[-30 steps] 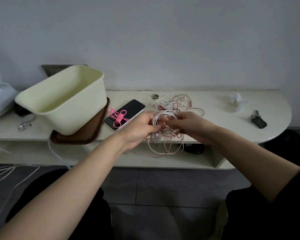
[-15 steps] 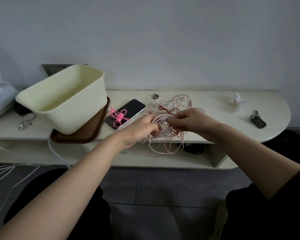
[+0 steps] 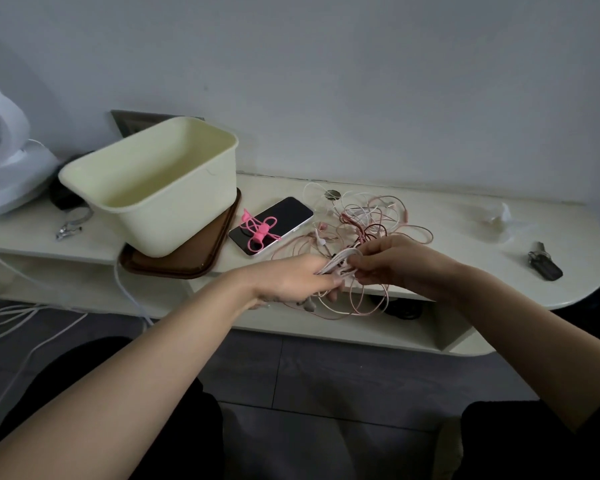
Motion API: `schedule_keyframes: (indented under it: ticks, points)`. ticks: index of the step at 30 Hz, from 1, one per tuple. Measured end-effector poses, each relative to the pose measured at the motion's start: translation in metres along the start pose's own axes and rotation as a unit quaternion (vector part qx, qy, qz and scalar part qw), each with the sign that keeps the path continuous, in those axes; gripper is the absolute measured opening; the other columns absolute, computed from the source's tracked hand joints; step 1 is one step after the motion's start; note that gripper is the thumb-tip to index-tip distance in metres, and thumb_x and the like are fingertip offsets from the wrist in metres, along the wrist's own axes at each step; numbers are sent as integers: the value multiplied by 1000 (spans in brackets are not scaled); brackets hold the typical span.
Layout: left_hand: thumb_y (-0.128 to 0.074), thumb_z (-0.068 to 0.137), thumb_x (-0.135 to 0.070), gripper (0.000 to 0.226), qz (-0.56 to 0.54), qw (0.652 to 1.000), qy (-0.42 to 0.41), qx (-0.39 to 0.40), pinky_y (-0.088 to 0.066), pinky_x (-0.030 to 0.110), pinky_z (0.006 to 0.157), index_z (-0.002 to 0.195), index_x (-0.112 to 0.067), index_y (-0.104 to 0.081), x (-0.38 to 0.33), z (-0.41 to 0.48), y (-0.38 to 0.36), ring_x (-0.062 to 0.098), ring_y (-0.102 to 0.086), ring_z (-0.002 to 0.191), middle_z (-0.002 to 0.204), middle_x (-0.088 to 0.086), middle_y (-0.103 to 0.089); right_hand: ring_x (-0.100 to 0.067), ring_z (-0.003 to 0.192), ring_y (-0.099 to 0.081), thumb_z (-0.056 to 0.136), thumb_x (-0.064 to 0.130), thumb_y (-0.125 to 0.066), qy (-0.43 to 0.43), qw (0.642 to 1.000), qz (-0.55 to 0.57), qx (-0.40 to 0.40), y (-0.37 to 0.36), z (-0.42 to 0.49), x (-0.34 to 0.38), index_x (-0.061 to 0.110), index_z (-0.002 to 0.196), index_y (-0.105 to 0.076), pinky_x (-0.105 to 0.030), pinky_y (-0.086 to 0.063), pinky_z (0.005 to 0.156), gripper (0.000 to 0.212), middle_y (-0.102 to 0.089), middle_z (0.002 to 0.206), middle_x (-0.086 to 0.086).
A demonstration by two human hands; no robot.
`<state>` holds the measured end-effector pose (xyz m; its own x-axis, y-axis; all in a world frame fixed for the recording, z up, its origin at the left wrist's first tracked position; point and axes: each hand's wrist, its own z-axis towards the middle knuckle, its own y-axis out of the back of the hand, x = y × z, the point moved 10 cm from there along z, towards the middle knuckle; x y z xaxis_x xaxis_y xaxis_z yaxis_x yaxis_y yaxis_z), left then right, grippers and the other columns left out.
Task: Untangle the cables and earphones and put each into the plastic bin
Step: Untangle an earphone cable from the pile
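A tangle of white, pink and dark red cables and earphones (image 3: pixel 368 220) lies on the cream shelf top, with loops hanging over its front edge (image 3: pixel 361 303). My left hand (image 3: pixel 291 278) and my right hand (image 3: pixel 392 261) meet at that edge. Both pinch a white cable bundle (image 3: pixel 340 259) drawn out of the tangle. The pale yellow plastic bin (image 3: pixel 160 181) stands at the left on a brown tray (image 3: pixel 187 261); nothing shows in the visible part of its inside.
A black phone (image 3: pixel 274 223) with a pink cable tie (image 3: pixel 260 230) on it lies between bin and tangle. A key fob (image 3: pixel 544 265) and crumpled clear wrap (image 3: pixel 496 220) sit at the right. A white fan (image 3: pixel 0 161) and a metal clip (image 3: pixel 68 230) are at the left.
The view has shifted right and down. Both hands have drawn back to the shelf's front edge, pulling the white bundle further out of the tangle.
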<state>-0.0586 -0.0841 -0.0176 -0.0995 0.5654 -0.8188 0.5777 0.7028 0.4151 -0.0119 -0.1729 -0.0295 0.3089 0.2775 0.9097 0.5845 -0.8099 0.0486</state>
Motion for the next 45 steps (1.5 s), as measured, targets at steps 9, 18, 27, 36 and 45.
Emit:
schedule_keyframes:
  ticks: [9,18,27,36,45]
  points:
    - [-31,103,-22,32,-2,995,22,-97,-41,23,73,78,-20,-50,42,-20,45,8,-43,75,80,-5,-50,-7,63,-58,90,14,-59,2,993,-86,75,-50,38,25,6,87,-66,-15,-50,58,11,-65,68,3]
    - [-31,101,-10,22,151,915,120,-354,-40,40,84,96,-9,-52,97,-38,135,29,-51,99,99,7,-50,-28,84,-60,98,17,-46,118,931,-293,-181,-36,115,72,0,106,-65,-37,-51,77,26,-67,98,-18]
    - [-35,99,-1,15,149,914,57,-372,-34,40,74,90,-8,-46,86,-9,146,21,-37,84,90,3,-44,-15,56,-44,95,24,-47,36,928,-347,-133,-60,162,49,-1,74,-65,-23,-35,51,37,-54,65,-8]
    - [-34,98,-2,36,132,933,109,-316,-41,45,91,134,-1,-38,102,17,135,36,-46,115,129,20,-47,-14,74,-55,85,15,-66,41,955,-293,-27,-73,165,34,3,99,-69,-21,-45,69,18,-64,85,-6]
    - [-31,103,-12,31,106,922,45,-370,-23,26,58,117,7,-50,92,9,137,18,-42,77,84,4,-45,-21,79,-66,84,8,-64,48,970,-237,-39,-63,162,20,15,71,-69,-32,-54,84,15,-70,80,-12]
